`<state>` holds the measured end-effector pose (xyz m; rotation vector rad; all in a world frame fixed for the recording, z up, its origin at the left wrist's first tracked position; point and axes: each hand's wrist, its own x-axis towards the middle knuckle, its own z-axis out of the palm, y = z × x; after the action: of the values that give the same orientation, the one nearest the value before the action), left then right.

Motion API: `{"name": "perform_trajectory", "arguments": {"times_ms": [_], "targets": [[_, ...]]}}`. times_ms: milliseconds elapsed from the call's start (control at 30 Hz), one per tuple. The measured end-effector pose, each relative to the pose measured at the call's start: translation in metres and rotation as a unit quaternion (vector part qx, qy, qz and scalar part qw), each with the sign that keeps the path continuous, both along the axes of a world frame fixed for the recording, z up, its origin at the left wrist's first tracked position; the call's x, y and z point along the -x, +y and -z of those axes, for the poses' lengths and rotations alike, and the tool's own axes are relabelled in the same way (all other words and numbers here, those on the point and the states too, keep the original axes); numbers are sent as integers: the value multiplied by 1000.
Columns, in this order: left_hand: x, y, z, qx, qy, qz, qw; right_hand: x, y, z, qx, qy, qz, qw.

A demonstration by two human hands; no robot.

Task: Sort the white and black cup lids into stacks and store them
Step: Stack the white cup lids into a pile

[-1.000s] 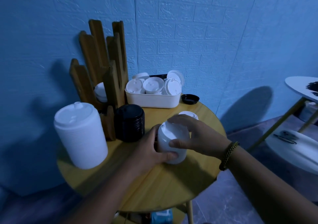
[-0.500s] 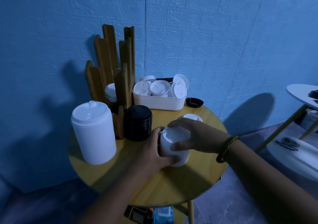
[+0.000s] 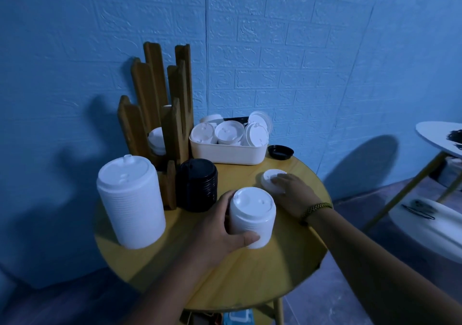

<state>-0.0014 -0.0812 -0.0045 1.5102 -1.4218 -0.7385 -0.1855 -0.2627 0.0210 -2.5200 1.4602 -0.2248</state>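
Left hand wraps the short upright stack of white plastic cup lids, thumb in front. The stack stands on the round yellow wooden table, axis vertical. A single loose white plastic lid lies flat just beyond and right of the stack, apart from it. Right hand rests on that lid, so it is the nearer hand; pinch or flat touch, cannot tell. Judgement: the lid must travel left and up onto the stack top. No writing or brand readable.

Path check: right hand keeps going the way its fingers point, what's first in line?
The right hand meets the loose white lid first and seems to be touching it. Beyond it, probably the white bin, depth unclear.
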Motion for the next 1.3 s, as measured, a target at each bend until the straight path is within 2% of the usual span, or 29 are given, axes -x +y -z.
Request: {"name": "perform_trajectory", "arguments": {"times_ms": [133, 267, 333, 433, 533, 600, 700, 800, 967, 1100, 1167, 1300], "targets": [[-1, -1, 2, 0, -1, 1, 1000, 5, 15, -5, 3, -99, 9, 995], [-1, -1, 3, 0, -1, 0, 1000, 12, 25, -5, 49, -145, 40, 987], [-1, -1, 2, 1, -1, -1, 1000, 13, 30, -1, 60, -124, 67, 988], [-2, -1, 3, 2, 1, -2, 1000, 8, 38, 2, 17, -57, 95, 994], [-2, -1, 4, 3, 7, -1, 1000, 12, 33, -4, -40, -44, 49, 997], [-2, -1, 4, 4, 12, -1, 1000, 18, 27, -9, -87, -65, 18, 994], [-2, -2, 5, 4, 16, 4, 1000, 18, 27, -6, -49, -102, 62, 992], [-2, -2, 6, 8, 23, 10, 1000, 10, 33, 0, -10, -44, 117, 992], [-2, -2, 5, 8, 22, 11, 1000, 12, 25, 2, -81, -86, 51, 992], [-2, -3, 5, 8, 13, 9, 1000, 8, 27, 4, -54, -73, 68, 994], [-2, -1, 4, 5, 10, 8, 1000, 8, 29, 4, -55, -114, 69, 990], [-1, 0, 2, 4, 4, 3, 1000, 24, 38, -21, -55, -305, 43, 950]]}}
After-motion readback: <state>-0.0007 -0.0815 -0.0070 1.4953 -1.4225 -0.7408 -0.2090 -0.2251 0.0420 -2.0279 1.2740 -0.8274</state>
